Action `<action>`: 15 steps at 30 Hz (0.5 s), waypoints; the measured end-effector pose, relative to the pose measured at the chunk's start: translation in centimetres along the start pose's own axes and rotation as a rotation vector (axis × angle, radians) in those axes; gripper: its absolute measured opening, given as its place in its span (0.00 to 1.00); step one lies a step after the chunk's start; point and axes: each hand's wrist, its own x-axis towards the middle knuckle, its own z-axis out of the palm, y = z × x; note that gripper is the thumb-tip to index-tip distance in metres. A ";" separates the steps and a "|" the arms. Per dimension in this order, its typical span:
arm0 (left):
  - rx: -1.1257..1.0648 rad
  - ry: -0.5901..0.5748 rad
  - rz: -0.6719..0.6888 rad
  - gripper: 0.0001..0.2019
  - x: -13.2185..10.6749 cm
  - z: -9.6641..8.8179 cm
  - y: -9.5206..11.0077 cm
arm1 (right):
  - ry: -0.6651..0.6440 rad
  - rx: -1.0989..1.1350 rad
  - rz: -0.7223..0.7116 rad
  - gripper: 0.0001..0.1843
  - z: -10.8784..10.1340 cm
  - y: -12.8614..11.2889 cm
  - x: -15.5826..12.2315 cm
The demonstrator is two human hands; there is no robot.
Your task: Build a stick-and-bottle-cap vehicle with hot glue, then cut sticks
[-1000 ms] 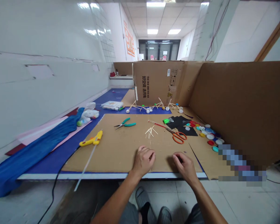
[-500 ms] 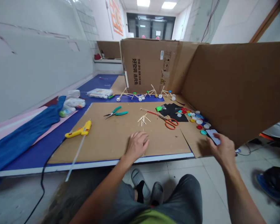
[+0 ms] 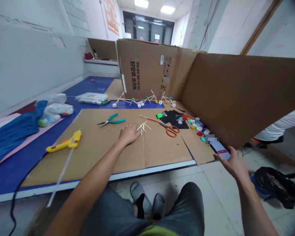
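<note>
Open-handed on both sides, nothing held: left hand (image 3: 129, 134) lies flat on the cardboard sheet (image 3: 162, 150), just short of the wooden stick cluster (image 3: 143, 127), while right hand (image 3: 232, 163) sits at the phone (image 3: 220, 150) — near right corner.

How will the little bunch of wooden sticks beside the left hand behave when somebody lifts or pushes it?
The wooden sticks look thin and light, so a soft push will probably move them. They lie crossed; I cannot tell if they are glued, and if not, lifting may scatter them. So slender, they could snap under hard pressure.
</note>
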 end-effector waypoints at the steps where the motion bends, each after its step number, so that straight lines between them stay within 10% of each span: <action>1: 0.009 0.008 -0.006 0.28 -0.2 0.3 -0.1 | -0.030 -0.008 0.022 0.49 0.0 -0.1 -0.2; 15: 0.056 0.008 0.028 0.26 -1.0 0.3 0.2 | -0.208 -0.040 0.134 0.48 -2.8 -1.9 0.6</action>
